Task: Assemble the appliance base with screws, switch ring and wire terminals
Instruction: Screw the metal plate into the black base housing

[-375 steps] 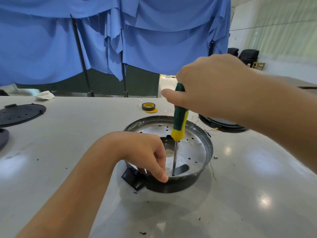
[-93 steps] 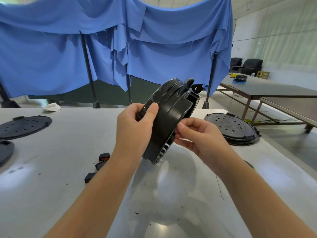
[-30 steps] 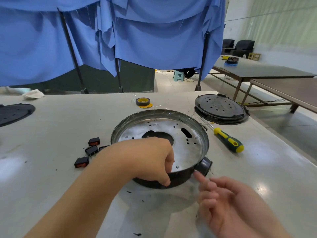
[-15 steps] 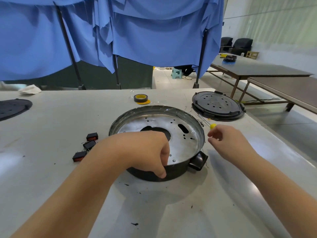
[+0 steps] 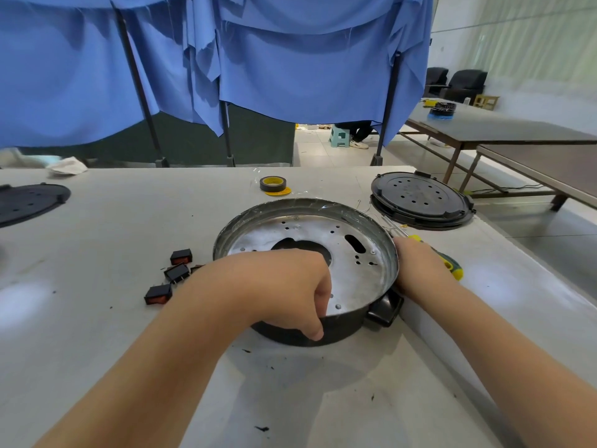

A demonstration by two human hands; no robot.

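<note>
**Base seated, switches still loose**

On the grey table (image 5: pixel 97 318) the round black appliance base with its silver metal plate (image 5: pixel 323 250) lies open-side up. The left hand (image 5: pixel 281 286) pinches its near rim. The right hand (image 5: pixel 416 266) covers the green-yellow screwdriver (image 5: pixel 452 265); its grip is hidden. The black-and-red rocker switches (image 5: pixel 176 273) lie unfitted, so wiring seems left.

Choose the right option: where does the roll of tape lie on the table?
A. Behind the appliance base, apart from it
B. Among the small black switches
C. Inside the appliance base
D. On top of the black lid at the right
A: the roll of tape lies flat on the table beyond the far rim of the appliance base, not touching it.
</note>
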